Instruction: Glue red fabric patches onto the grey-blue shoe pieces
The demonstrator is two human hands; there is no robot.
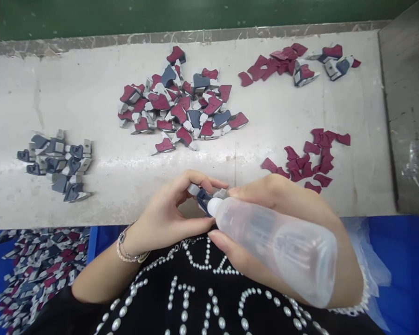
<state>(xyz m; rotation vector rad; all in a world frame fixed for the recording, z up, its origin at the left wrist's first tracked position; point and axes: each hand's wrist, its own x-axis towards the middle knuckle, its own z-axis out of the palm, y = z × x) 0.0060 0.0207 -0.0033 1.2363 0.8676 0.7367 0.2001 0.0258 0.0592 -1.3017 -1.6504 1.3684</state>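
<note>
Between the thumb and fingers of my left hand [176,214] is a small blue and grey part [203,199], held over the near edge of the white table [125,204]. My right hand [282,200] grips a translucent plastic bottle [275,242] by its neck end. The bottle lies tilted, its white tip meeting the blue and grey part; the exact contact point is too small to tell. Blue and grey pieces without maroon tops [56,163] sit at the left. Loose maroon pieces [305,160] lie just beyond my right hand.
A large pile of maroon, blue and grey parts [181,104] covers the table's middle. More maroon pieces [277,63] and several parts [335,60] are at the back right. A blue bin [94,242] full of parts stands lower left. A metal panel [412,111] borders the right.
</note>
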